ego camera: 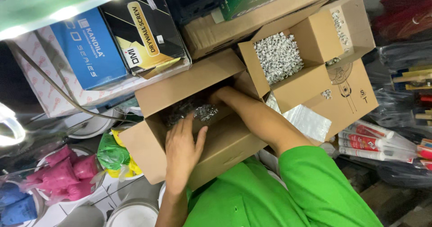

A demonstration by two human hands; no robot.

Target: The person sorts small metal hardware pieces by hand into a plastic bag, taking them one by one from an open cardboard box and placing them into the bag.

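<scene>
In the cardboard box (216, 141), both hands are reaching.
Left hand (182, 150) is lying flat, open, on crinkly clear bags (198, 112); right hand's (220, 95) grip is hiding inside.

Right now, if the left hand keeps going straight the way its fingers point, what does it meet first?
The left hand rests on the near wall of the open cardboard box, fingers aimed into it. Straight on, it would likely first meet the bag of small metal pieces inside, though depth there is unclear.
</scene>
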